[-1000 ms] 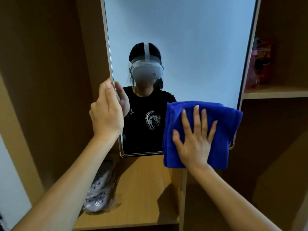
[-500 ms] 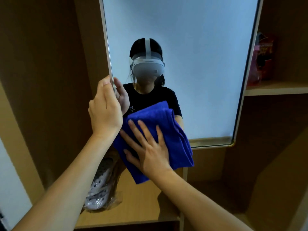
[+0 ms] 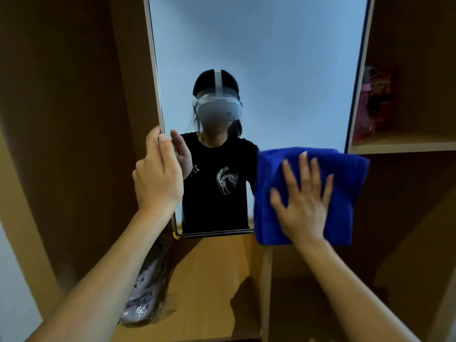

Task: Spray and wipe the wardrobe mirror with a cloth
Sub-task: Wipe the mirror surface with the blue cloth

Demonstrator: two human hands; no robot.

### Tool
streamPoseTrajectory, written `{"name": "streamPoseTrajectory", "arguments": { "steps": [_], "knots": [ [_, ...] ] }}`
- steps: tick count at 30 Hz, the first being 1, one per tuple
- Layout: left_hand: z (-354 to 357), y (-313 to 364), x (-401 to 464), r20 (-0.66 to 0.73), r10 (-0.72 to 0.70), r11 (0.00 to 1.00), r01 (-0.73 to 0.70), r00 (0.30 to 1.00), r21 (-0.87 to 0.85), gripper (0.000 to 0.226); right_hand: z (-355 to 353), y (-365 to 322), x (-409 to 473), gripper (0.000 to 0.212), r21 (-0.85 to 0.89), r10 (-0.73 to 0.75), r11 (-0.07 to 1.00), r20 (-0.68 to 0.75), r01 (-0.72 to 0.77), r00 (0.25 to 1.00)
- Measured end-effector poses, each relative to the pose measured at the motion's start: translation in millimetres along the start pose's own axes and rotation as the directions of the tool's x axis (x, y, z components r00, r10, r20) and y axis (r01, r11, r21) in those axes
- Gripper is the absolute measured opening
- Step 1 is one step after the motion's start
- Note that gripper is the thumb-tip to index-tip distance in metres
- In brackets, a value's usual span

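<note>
Right hand [image 3: 302,201] raised, palm flat against blue cloth [image 3: 345,183], all fingers straight and spread apart, slightly blurred. Cloth pressed onto lower right corner of wardrobe mirror [image 3: 259,58], covering that corner and hanging a little below the bottom edge. Right forearm stretched up from the lower right, bare.

Left hand [image 3: 158,176] higher up on the left, gripping the left edge of the mirror: fingers curled together around the thin frame, fingertips visible only as a reflection in the glass. Left forearm bare too, rising from the lower left corner.

Cloth thick, soft, fluffy like microfibre, folded into a rough rectangle with rounded top. Mirror tall and rectangular, smooth glass, narrow metallic frame with a rounded bottom left corner; pale wall and person with white headset and black shirt reflected inside. Wardrobe [image 3: 74,119] of brown wood-grain board, matte. Wooden shelf [image 3: 217,280] just under the mirror. Pale perforated shoes in crinkly clear plastic bag [image 3: 145,299] lying on it, left side. Pink and red package [image 3: 375,102] on the upper right shelf, dim, details impossible to tell.
</note>
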State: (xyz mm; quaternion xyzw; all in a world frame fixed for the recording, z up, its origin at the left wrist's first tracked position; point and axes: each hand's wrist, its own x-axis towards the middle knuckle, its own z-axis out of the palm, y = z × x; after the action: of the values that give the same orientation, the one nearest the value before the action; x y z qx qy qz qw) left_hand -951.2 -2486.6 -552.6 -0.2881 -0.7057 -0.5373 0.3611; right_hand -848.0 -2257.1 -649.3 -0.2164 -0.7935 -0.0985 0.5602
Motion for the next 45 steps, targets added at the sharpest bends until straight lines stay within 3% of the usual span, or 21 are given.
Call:
{"name": "streamPoseTrajectory", "arguments": {
  "steps": [3, 15, 22, 26, 31, 37, 40, 45],
  "knots": [
    [0.9, -0.5, 0.1, -0.009, -0.013, 0.999, 0.013, 1.000, 0.036, 0.044, -13.9, 25.9, 25.2, 0.065, 0.006, 0.109, 0.994, -0.017, -0.109, 0.994],
    [-3.8, 2.7, 2.0, -0.003, -0.044, 0.997, 0.044, 0.999, 0.060, 0.039, -11.6, 12.1, 28.1, 0.067, 0.004, 0.157, 0.988, -0.033, -0.157, 0.987],
    [-14.7, 10.5, 24.4, 0.063, -0.116, 0.993, 0.114, 0.991, 0.033, 0.044, -73.0, -4.9, 205.9, 0.066, 0.053, 0.125, 0.992, -0.138, -0.119, 0.982],
    [-25.9, 33.7, 69.1, 0.119, -0.136, 0.990, 0.130, 0.984, 0.057, 0.054, -100.2, -23.5, 289.1, 0.065, 0.029, 0.094, 0.995, -0.154, -0.091, 0.984],
    [-27.4, 96.1, 156.6, 0.046, -0.032, 0.998, 0.034, 0.998, -0.046, 0.049, -105.9, -26.5, 291.0, 0.064, 0.016, 0.087, 0.996, -0.109, -0.086, 0.990],
    [-38.2, 157.0, 254.0, -0.021, 0.045, 0.999, -0.046, 0.999, -0.015, 0.054, -118.3, -29.8, 317.9, 0.065, 0.031, 0.067, 0.997, -0.058, -0.066, 0.996],
    [-46.2, 186.3, 291.2, -0.028, 0.035, 0.999, -0.035, 0.999, -0.016, 0.058, -142.3, -32.9, 378.3, 0.066, 0.021, 0.039, 0.999, -0.063, -0.038, 0.997],
    [-51.2, 230.8, 339.6, -0.037, -0.017, 0.999, 0.015, 0.999, -0.036, 0.043, -187.9, -44.0, 496.6, 0.064, 0.009, 0.035, 0.999, -0.076, -0.034, 0.997]
  ]
}}
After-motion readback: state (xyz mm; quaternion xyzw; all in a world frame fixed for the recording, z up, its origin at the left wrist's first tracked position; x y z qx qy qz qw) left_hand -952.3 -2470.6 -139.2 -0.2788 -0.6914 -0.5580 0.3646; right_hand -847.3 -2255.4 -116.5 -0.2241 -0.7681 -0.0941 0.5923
